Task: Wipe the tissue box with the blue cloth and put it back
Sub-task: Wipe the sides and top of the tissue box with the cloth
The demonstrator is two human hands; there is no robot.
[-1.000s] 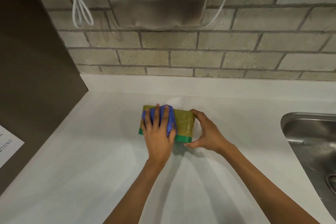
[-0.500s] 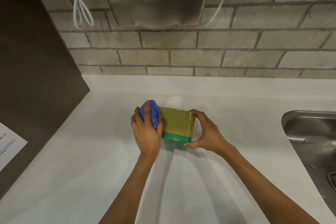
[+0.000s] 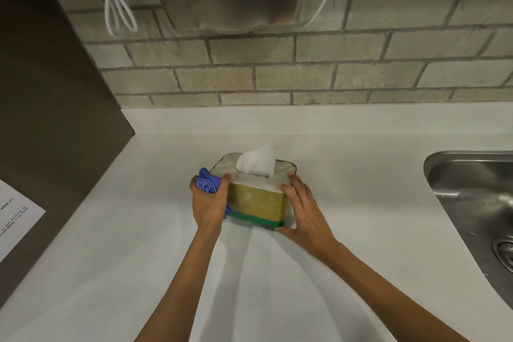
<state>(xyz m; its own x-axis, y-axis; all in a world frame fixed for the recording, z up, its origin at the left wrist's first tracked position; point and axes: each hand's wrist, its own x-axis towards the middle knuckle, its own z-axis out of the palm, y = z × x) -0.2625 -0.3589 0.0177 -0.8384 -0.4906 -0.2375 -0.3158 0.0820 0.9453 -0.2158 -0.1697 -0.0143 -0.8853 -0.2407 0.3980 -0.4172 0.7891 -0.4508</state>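
Tissue box (image 3: 256,200) now upright, blue cloth (image 3: 206,183) off its top.

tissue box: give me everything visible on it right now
The tissue box is a soft-looking rectangular pack, olive-yellow on its near side with a green band along the bottom edge and a pale top with rounded corners. A white tissue sticks up from the top opening. It stands upright on the white counter, in front of the brick wall and left of the sink. The left hand, with the blue cloth bunched in it, presses its left end; the right hand holds its right end.
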